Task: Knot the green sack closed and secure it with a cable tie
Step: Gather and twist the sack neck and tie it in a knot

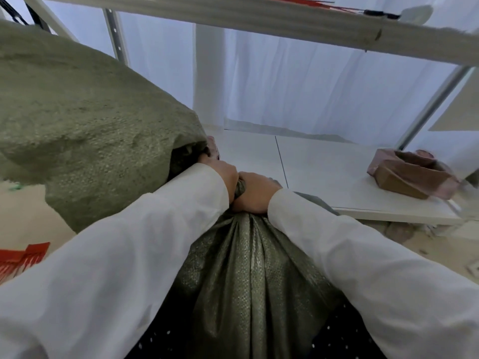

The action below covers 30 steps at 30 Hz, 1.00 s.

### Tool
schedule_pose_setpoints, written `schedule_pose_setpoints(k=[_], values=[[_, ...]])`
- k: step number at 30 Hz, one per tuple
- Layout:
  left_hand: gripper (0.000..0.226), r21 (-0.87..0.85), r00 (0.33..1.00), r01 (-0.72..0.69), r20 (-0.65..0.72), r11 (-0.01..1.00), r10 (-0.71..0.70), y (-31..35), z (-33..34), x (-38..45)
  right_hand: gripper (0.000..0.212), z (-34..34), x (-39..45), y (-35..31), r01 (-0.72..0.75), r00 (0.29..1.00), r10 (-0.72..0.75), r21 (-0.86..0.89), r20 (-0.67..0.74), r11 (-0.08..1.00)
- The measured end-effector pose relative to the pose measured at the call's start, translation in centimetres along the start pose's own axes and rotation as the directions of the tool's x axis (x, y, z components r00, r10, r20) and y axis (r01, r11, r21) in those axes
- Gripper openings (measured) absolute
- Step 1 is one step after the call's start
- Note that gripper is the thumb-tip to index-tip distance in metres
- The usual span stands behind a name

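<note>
The green woven sack (248, 275) stands in front of me, its mouth gathered into tight pleats that run up to a bunched neck. My left hand (225, 172) and my right hand (255, 195) are pressed side by side, both closed around that neck. A twist of green fabric shows between them. Both arms wear white sleeves. Red cable ties (22, 256) lie in a fan at the lower left. The neck's tip is hidden by my hands.
A second filled green sack (85, 120) bulges at the left, close to my left arm. A white shelf board (350, 177) at the right carries a brown cardboard box (412, 176). A white beam (259, 19) runs overhead, with white curtains behind.
</note>
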State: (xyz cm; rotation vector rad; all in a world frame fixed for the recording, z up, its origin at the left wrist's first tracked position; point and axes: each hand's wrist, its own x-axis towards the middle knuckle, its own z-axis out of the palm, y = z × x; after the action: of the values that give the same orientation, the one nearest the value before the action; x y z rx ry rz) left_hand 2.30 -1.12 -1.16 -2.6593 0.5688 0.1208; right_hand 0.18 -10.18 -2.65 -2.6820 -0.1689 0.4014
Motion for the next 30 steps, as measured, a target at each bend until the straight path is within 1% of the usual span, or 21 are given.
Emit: schedule_pose_setpoints(k=[2, 3, 4, 6, 7, 8, 9, 10, 11, 12, 13, 14, 15, 18, 19, 21, 23, 25, 27, 28, 30], values=[[0.032, -0.033, 0.998, -0.013, -0.054, 0.999, 0.012, -0.4, 0.3, 0.0, 0.031, -0.1, -0.2, 0.0, -0.014, 1.000, 0.015, 0.037, -0.015, 0.999], [0.032, -0.076, 0.995, -0.024, -0.098, 0.997, 0.016, -0.7, 0.6, 0.0, 0.026, -0.3, -0.3, 0.1, -0.028, 0.999, 0.030, 0.068, -0.020, 0.997], [0.034, -0.152, 0.988, -0.038, -0.156, 0.988, 0.014, -1.2, 0.8, -0.1, 0.023, -0.4, -0.2, 0.3, -0.046, 0.999, 0.047, 0.104, -0.012, 0.993], [0.047, -0.283, 0.954, -0.095, -0.300, 0.954, 0.006, -2.1, 1.3, -0.4, 0.022, -0.8, 0.1, 0.7, -0.065, 0.998, 0.064, 0.210, 0.013, 0.975], [0.054, -0.294, 0.916, -0.142, -0.401, 0.945, 0.013, -2.4, 1.6, -0.5, 0.023, -1.1, 0.2, 0.8, -0.077, 0.997, 0.073, 0.271, 0.025, 0.960], [0.057, -0.253, 0.852, -0.195, -0.523, 0.948, 0.036, -2.7, 1.9, -0.6, 0.024, -1.2, 0.4, 1.1, -0.094, 0.996, 0.086, 0.330, 0.039, 0.939], [0.058, -0.178, 0.766, -0.237, -0.639, 0.955, 0.072, -3.1, 2.2, -0.8, 0.027, -1.3, 0.7, 1.4, -0.113, 0.993, 0.096, 0.390, 0.061, 0.914], [0.058, -0.109, 0.687, -0.259, -0.720, 0.960, 0.104, -3.3, 2.6, -0.9, 0.031, -1.4, 1.0, 1.7, -0.124, 0.991, 0.094, 0.443, 0.090, 0.888], [0.059, -0.062, 0.624, -0.274, -0.771, 0.960, 0.128, -3.4, 2.9, -1.0, 0.038, -1.3, 1.2, 1.9, -0.126, 0.990, 0.082, 0.484, 0.112, 0.866], [0.062, -0.025, 0.579, -0.285, -0.801, 0.958, 0.152, -3.5, 3.3, -1.1, 0.048, -1.2, 1.3, 2.1, -0.121, 0.990, 0.067, 0.510, 0.122, 0.852], [0.066, 0.004, 0.554, -0.289, -0.815, 0.957, 0.170, -3.5, 3.6, -1.2, 0.060, -1.1, 1.7, 2.3, -0.121, 0.990, 0.061, 0.532, 0.128, 0.838], [0.072, 0.023, 0.548, -0.288, -0.816, 0.957, 0.184, -3.5, 3.9, -1.4, 0.070, -0.9, 2.0, 2.6, -0.125, 0.989, 0.062, 0.552, 0.132, 0.824], [0.080, 0.031, 0.555, -0.280, -0.810, 0.959, 0.188, -3.5, 4.0, -1.8, 0.076, -0.7, 2.3, 2.9, -0.133, 0.988, 0.066, 0.569, 0.137, 0.811], [0.102, 0.016, 0.632, -0.231, -0.757, 0.973, 0.163, -3.7, 4.5, -2.1, 0.079, -0.7, 2.3, 3.0, -0.134, 0.987, 0.053, 0.592, 0.151, 0.795], [0.105, 0.012, 0.647, -0.224, -0.746, 0.975, 0.158, -3.8, 4.7, -2.1, 0.077, -0.8, 2.1, 2.9, -0.126, 0.987, 0.040, 0.595, 0.156, 0.794], [0.104, 0.008, 0.656, -0.219, -0.739, 0.976, 0.153, -3.9, 4.9, -1.6, 0.070, -1.0, 1.6, 2.8, -0.116, 0.983, 0.005, 0.592, 0.185, 0.798], [0.099, 0.001, 0.676, -0.238, -0.718, 0.971, 0.166, -3.9, 4.6, -1.2, 0.067, -1.1, 1.1, 2.9, -0.118, 0.976, -0.013, 0.582, 0.217, 0.804], [0.088, -0.063, 0.735, -0.283, -0.656, 0.957, 0.174, -3.7, 3.8, -0.9, 0.063, -1.3, 0.9, 3.1, -0.128, 0.968, -0.020, 0.568, 0.248, 0.813], [0.069, -0.209, 0.830, -0.312, -0.535, 0.927, 0.159, -3.3, 2.7, -0.6, 0.056, -1.5, 0.8, 3.2, -0.133, 0.965, -0.018, 0.549, 0.261, 0.825], [0.057, -0.256, 0.857, -0.316, -0.491, 0.914, 0.158, -3.2, 2.4, -0.3, 0.052, -1.5, 0.8, 3.1, -0.130, 0.968, -0.009, 0.528, 0.252, 0.839], [0.038, -0.288, 0.878, -0.313, -0.451, 0.905, 0.160, -3.0, 1.7, 0.3, 0.049, -1.4, 0.6, 2.9, -0.121, 0.979, 0.036, 0.433, 0.200, 0.893]])
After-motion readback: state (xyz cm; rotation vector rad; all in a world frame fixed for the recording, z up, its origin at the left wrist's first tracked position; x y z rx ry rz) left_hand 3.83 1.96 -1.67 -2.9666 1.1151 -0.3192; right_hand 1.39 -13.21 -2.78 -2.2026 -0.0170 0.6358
